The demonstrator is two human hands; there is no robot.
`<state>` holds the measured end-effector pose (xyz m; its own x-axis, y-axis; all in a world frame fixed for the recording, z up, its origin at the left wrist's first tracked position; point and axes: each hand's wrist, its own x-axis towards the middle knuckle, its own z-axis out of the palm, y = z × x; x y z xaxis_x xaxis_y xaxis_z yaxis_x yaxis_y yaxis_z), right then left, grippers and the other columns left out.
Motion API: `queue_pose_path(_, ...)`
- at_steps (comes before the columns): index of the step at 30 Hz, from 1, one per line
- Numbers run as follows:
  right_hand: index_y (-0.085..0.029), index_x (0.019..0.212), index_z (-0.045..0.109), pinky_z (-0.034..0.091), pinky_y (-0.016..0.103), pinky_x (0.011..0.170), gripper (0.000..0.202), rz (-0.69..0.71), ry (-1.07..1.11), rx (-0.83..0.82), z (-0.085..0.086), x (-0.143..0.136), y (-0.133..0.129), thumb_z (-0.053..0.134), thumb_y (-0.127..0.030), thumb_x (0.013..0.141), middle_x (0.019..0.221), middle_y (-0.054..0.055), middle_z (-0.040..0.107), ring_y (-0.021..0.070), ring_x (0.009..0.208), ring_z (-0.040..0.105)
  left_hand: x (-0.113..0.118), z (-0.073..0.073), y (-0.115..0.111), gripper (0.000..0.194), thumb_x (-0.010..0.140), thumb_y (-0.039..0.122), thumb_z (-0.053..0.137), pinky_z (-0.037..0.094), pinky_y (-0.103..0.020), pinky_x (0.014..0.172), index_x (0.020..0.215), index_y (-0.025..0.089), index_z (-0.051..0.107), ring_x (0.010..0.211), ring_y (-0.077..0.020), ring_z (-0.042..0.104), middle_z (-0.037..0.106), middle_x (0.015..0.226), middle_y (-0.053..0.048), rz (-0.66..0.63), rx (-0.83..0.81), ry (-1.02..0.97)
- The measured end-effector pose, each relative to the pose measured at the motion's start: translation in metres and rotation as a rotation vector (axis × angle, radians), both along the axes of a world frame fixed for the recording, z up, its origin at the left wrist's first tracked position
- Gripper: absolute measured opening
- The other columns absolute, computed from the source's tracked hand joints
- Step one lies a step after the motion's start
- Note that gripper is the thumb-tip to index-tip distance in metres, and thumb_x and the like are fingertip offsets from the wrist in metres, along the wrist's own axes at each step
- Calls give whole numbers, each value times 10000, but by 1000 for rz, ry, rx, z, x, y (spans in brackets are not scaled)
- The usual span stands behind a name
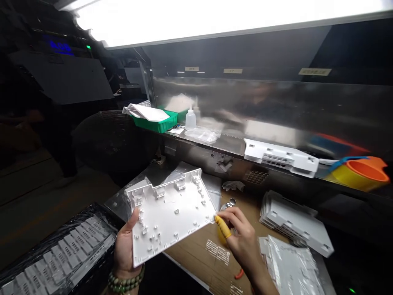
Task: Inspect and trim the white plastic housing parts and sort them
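Dim workshop, head view only: bright lamp (230, 22) across 12 o'clock, metal shelf (231, 146) under it, cardboard-covered bench (193, 254) lower down. White plastic housing panel (167, 223) is held tilted above the bench, clips and posts facing up.

Left hand (125, 243) grips the panel's edge at 8 o'clock, thumb on the rim. Right hand (242, 231) at 3 o'clock, fingers nearly closed, tips together at the panel's corner; yellow cover (222, 226) on one digit, probably the thumb. Stacked panels (294, 223) farther out at 3; plastic-wrapped pieces (291, 266) at 4; black-lined container (107, 215) at 8.

Step, by my judgement: close work on that corner. Next move would call for a steady left hold and light fingertip pressure.

Unclear: left fingers, behind panel; whether right fingertips pinch the rim or a small tool. Shelf labels (315, 72) unreadable; container cut off lower left.
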<state>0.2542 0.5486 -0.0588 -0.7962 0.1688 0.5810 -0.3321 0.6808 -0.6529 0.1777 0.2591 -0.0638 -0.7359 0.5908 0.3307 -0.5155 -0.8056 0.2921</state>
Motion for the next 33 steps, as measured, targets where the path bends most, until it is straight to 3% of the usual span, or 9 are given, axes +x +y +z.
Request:
queue_pose_path(3,-229,944,722,500,202,596,164,3,-3,61,-12,-3,-8,559,-224,957,883,33,659,116,654,630,1,-6,2,757,1001,610,61,-77,-493,1244,1468,240,528,1544,-273,138,408,1596,-49,-15,-40,29)
queue_pose_path(11,-259,1048,702,543,176,649,229,99,11,188,-39,2,12,547,-154,917,973,43,673,127,753,691,2,-31,-10,729,1012,596,93,11,-479,1268,1535,214,427,1515,-282,254,462,1562,-81,16,-157,-2)
queue_pose_path(15,-257,1065,701,557,165,675,245,134,24,262,-45,-1,15,556,-142,904,980,45,686,128,782,710,3,-36,-14,762,1000,625,76,36,-483,1271,1537,211,424,1508,-291,280,470,1557,-89,6,-146,8)
queue_pose_path(23,-248,1070,685,559,195,684,265,26,42,121,-36,10,13,503,-144,907,1020,66,659,141,789,685,8,-22,-20,824,971,656,25,27,-497,1270,1544,203,408,1516,-303,261,450,1572,-95,-67,-97,67)
queue_pose_path(26,-246,1108,677,563,193,723,257,108,83,184,-34,15,14,567,-133,905,1026,66,666,148,848,699,11,-17,-19,846,961,659,-4,19,-499,1269,1533,210,429,1522,-301,245,443,1576,-88,-98,-79,83)
queue_pose_path(29,-245,1085,690,558,187,708,224,174,66,268,-36,12,15,592,-136,915,994,50,681,136,819,705,14,-17,-20,870,959,650,-35,29,-498,1270,1504,205,476,1520,-306,250,446,1573,-86,-98,-42,92)
queue_pose_path(33,-222,998,706,533,200,622,224,46,66,151,-22,-3,16,530,-114,911,940,43,666,118,699,660,22,-23,-22,779,985,619,19,68,-526,1269,1548,229,391,1510,-311,277,456,1567,-84,-64,-67,42)
